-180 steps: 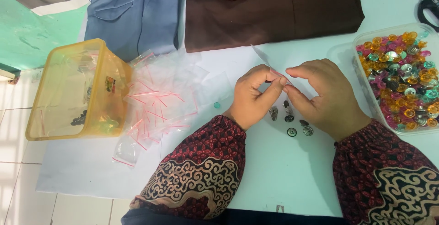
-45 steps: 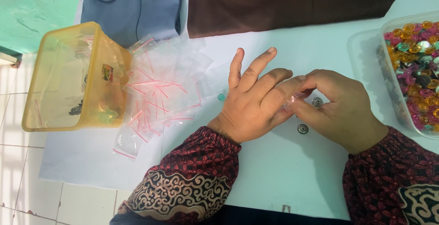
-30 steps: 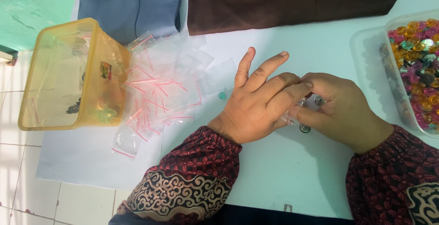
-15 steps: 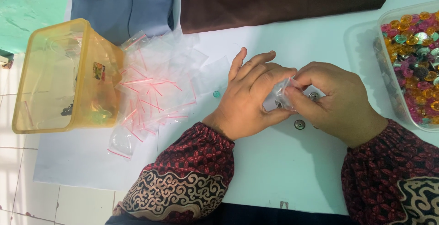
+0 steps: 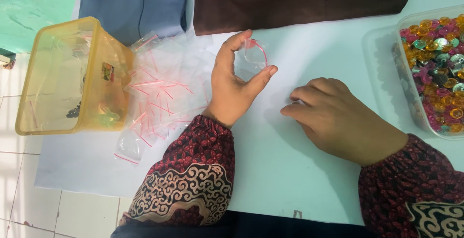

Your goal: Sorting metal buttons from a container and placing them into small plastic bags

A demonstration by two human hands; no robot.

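While left hand (image 5: 233, 81) pinches small clear zip bag (image 5: 253, 58) between thumb and fingers, bag held up off white table (image 5: 270, 170), mouth apparently kept reachable. Right hand (image 5: 338, 119) rests flat, fingers together, empty as far as visible. Pile of spare bags (image 5: 159, 93) just left; tipped yellow tub (image 5: 67, 76) beyond; bead tray (image 5: 432, 69) right. Nothing between hands.

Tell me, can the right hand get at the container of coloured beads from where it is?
Probably yes: the right hand rests empty on the white table, and nothing lies between it and the bead container.
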